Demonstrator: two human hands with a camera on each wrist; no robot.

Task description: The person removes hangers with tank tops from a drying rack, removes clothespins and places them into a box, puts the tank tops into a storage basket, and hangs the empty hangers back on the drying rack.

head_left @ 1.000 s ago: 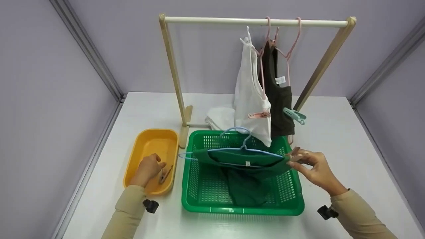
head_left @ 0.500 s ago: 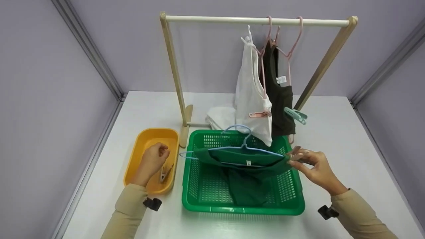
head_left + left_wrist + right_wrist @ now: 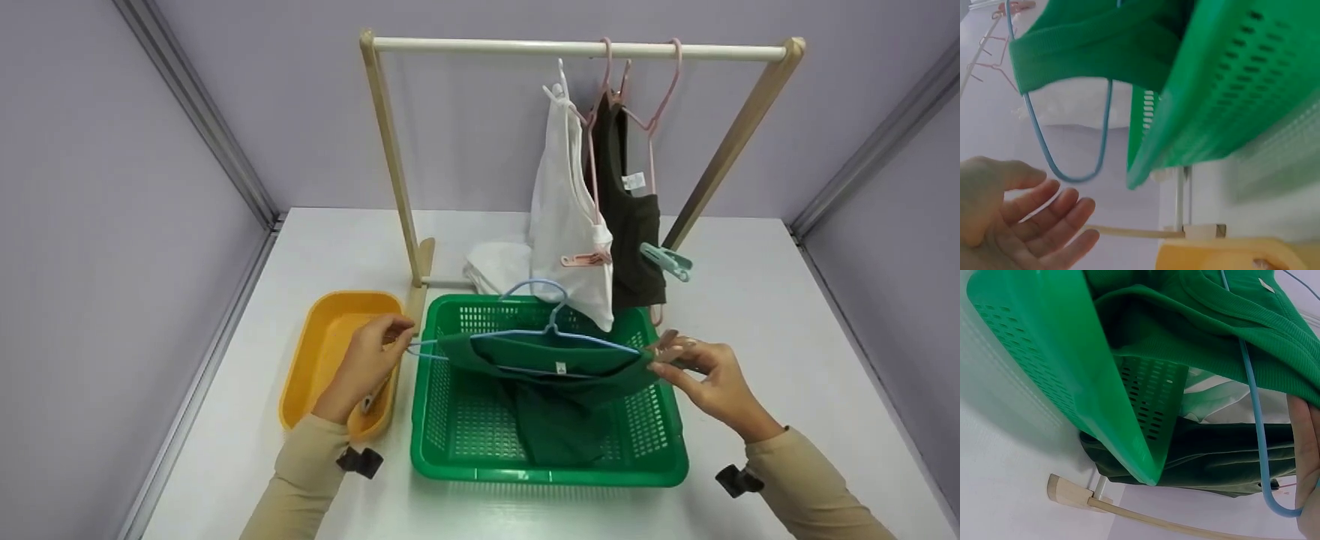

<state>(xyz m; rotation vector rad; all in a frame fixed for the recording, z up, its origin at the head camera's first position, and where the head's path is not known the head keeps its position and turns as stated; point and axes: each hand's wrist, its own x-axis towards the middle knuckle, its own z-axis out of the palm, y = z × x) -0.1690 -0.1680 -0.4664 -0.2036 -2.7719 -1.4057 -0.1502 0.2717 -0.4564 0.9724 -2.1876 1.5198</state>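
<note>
A green sleeveless top (image 3: pixel 600 384) hangs on a blue clothes hanger (image 3: pixel 553 330) over the green plastic basket (image 3: pixel 551 475), its lower part lying inside. My right hand (image 3: pixel 712 386) grips the hanger's right end together with the top's shoulder. At those fingertips shows a small pale-brown, V-shaped clip (image 3: pixel 667 343). In the right wrist view the fingers (image 3: pixel 1304 439) reach up behind the top's edge. My left hand (image 3: pixel 1033 219) is beside the hanger's bare left loop, fingers loosely bent and holding nothing; a small gap shows between them in the left wrist view.
A yellow tray (image 3: pixel 304 360) stands left of the basket with a clothespin (image 3: pixel 371 401) in it. Behind is a rack (image 3: pixel 487 46) bearing a white top (image 3: pixel 562 202) with a pink clip and a dark top (image 3: pixel 634 225) with a mint clip. White cloth (image 3: pixel 499 264) lies at its base.
My left hand has risen out of the yellow tray and moved right to the hanger's left end. The right hand, the hanger and the green top have stayed almost still.
</note>
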